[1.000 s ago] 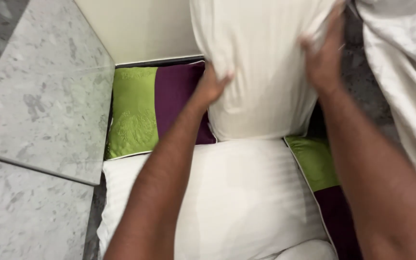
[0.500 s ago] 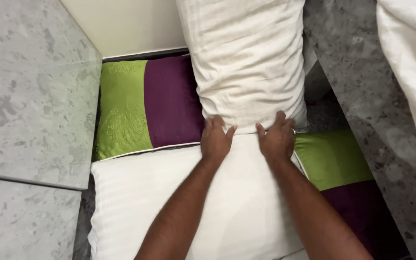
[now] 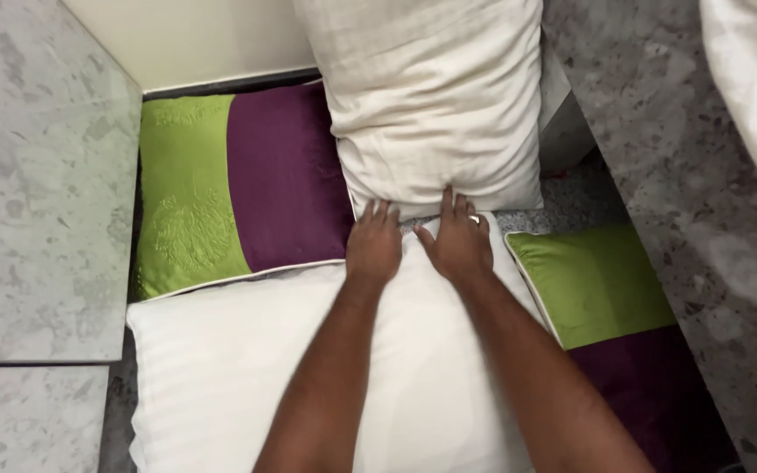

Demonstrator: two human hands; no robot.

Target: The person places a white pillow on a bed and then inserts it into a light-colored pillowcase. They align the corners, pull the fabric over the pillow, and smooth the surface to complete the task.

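Here, left hand (image 3: 373,248) and right hand (image 3: 459,243) lie flat, fingers spread, gripping nothing, on the white pillow (image 3: 221,377), fingertips touching the cream pillow (image 3: 431,96) at 12 o'clock; green-purple cushion (image 3: 238,188) at 10 o'clock.

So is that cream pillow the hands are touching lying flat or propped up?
Propped up, it seems: the cream pillow leans against the wall, with both hands at its bottom edge, above the flat white pillow.

both hands (image 3: 418,245) side by side, palms down
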